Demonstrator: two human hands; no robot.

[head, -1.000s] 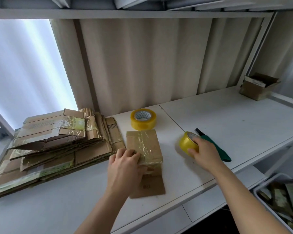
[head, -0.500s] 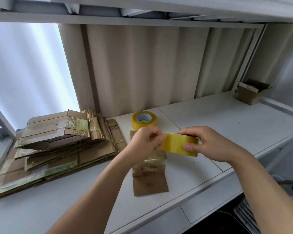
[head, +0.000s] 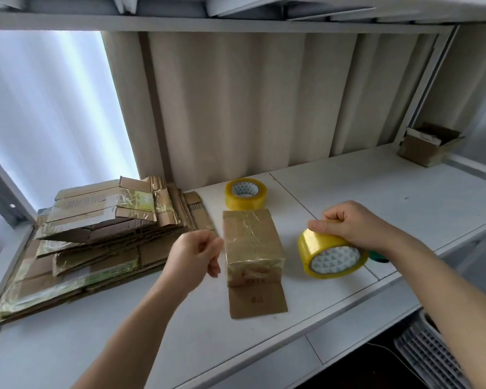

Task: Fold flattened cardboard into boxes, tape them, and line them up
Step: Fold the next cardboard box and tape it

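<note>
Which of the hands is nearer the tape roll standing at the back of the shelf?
Right, narrowly. The right hand grips another tape roll right of and in front of the back roll. The left hand hovers lower left, beside the box.

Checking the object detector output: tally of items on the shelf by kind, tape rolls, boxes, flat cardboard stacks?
Tape rolls: 2, one held by the right hand, one lying at the back
Folded boxes: 2, the taped box at the centre, an open box far right
Flattened cardboard stacks: 1, sheets too overlapped to count
Total: 5
The left hand seems to hold nothing.
</note>
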